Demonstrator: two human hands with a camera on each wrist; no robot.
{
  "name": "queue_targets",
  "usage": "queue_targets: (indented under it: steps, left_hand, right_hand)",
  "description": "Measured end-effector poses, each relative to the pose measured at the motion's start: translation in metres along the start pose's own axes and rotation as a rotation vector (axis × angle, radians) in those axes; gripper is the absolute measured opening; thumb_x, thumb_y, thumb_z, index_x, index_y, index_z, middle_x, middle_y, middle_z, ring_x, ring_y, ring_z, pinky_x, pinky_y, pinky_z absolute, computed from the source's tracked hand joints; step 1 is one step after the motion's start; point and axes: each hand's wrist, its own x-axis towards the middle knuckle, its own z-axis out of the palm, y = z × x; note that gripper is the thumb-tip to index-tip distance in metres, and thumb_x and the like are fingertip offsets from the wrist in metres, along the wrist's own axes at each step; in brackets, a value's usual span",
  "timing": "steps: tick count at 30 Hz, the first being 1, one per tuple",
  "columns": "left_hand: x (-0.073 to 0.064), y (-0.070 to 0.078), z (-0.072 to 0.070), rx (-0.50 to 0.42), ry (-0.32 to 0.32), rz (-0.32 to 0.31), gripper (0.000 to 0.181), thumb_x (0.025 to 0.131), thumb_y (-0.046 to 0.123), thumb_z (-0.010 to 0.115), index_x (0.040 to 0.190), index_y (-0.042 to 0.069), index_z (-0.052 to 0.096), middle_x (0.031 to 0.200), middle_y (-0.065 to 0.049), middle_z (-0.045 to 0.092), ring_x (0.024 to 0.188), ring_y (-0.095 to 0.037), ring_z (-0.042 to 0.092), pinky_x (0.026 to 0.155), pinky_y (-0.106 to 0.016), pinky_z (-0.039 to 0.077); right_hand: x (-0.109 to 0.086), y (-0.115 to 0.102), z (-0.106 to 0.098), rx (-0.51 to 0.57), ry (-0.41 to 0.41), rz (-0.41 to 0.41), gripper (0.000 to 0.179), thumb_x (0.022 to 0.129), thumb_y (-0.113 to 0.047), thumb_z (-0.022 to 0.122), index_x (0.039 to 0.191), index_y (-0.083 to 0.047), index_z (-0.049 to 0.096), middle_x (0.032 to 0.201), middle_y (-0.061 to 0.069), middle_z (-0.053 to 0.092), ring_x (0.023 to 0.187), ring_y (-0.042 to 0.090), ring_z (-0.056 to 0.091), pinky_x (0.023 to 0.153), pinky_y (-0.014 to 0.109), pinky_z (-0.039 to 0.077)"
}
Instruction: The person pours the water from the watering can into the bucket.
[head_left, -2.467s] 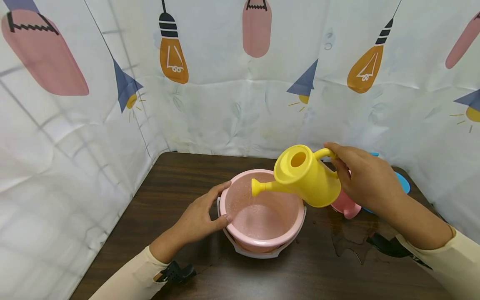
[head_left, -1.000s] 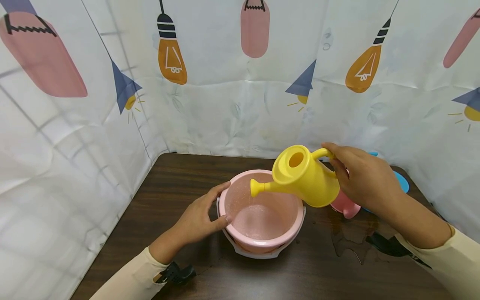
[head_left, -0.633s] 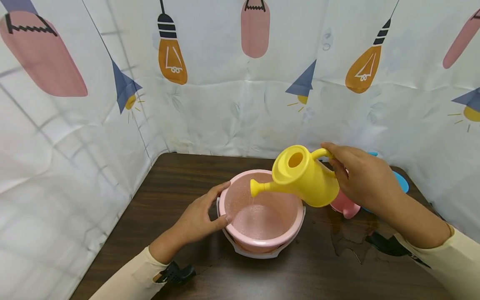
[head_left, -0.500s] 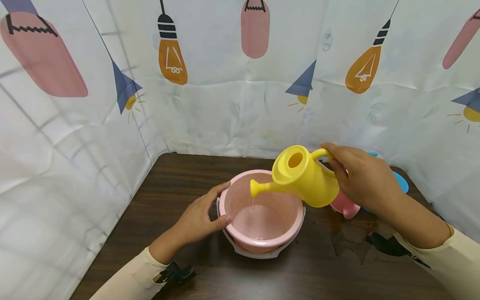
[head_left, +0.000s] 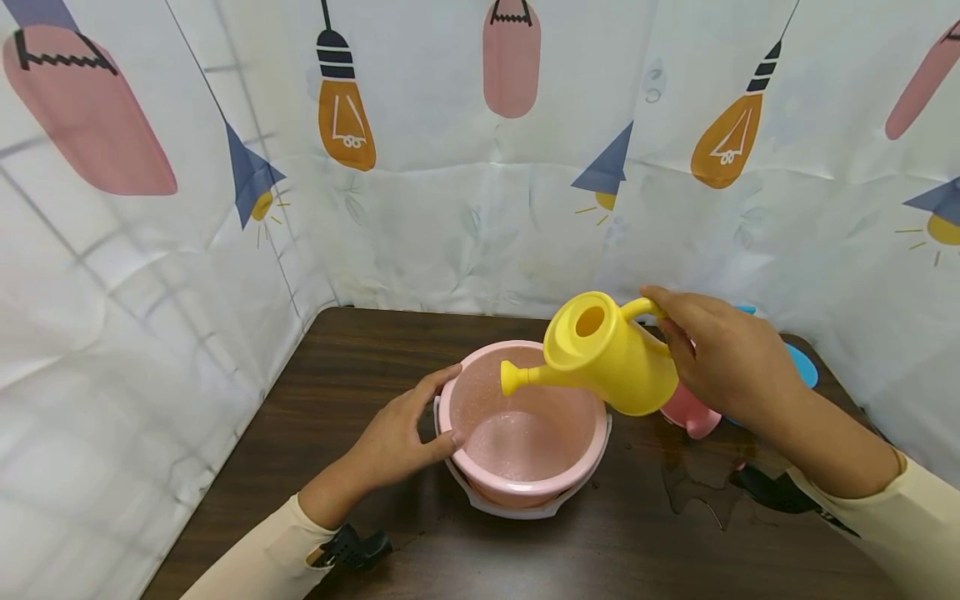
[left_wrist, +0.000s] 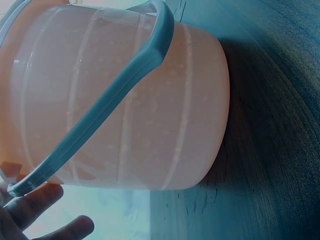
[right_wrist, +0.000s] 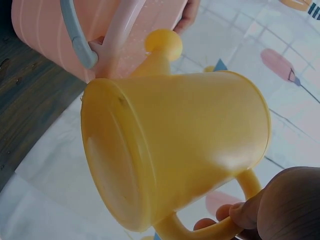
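A yellow watering can (head_left: 611,362) hangs tilted over the right side of the pink bucket (head_left: 525,485). My right hand (head_left: 727,358) grips the can's looped handle, with thumb and fingers wrapped round it in the right wrist view. The can's round sprinkler head (right_wrist: 163,44) points into the bucket, and faint streaks of water fall beneath it. The bucket stands upright on the table, its grey handle (left_wrist: 100,117) lowered against the side. On the bucket's left rim, my left hand (head_left: 401,433) holds with thumb and index finger, other fingers outside.
Behind my right forearm stand a pink spouted vessel (head_left: 692,412) and a blue item (head_left: 802,365), both partly hidden. Spilled water (head_left: 701,496) lies on the dark wooden table (head_left: 360,367) at right. Printed white curtains (head_left: 450,233) enclose its back and sides.
Hands, watering can and bucket stay almost still. Water streaks below the sprinkler head look fainter now than half a second ago.
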Motion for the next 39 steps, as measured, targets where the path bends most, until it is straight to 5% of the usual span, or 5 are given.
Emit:
queue_targets:
  steps: [26,39]
  left_hand:
    - [-0.0001,0.0005,0.0000,-0.001,0.001,0.002,0.081,0.087,0.052,0.068,0.159,0.031,0.036,0.146,-0.004,0.056,0.127,-0.027,0.056,0.096,-0.059,0.046]
    - [0.0003,0.0007,-0.0002,0.000,-0.003,-0.001,0.082,0.087,0.052,0.068,0.159,0.031,0.035,0.146,-0.004,0.055,0.128,-0.027,0.055,0.097,-0.059,0.046]
  right_hand:
    - [-0.0006,0.0003,0.0007,-0.007,0.023,-0.011,0.049,0.088,-0.001,0.075,0.135,-0.005,0.064,0.109,0.017,0.074,0.084,0.036,0.069,0.055,0.054,0.052]
    - [0.0007,-0.0026,-0.0021,0.006,-0.040,0.082,0.044,0.094,-0.005,0.071,0.136,-0.009,0.059,0.103,0.018,0.073,0.069,0.030,0.064,0.047,0.044,0.046]
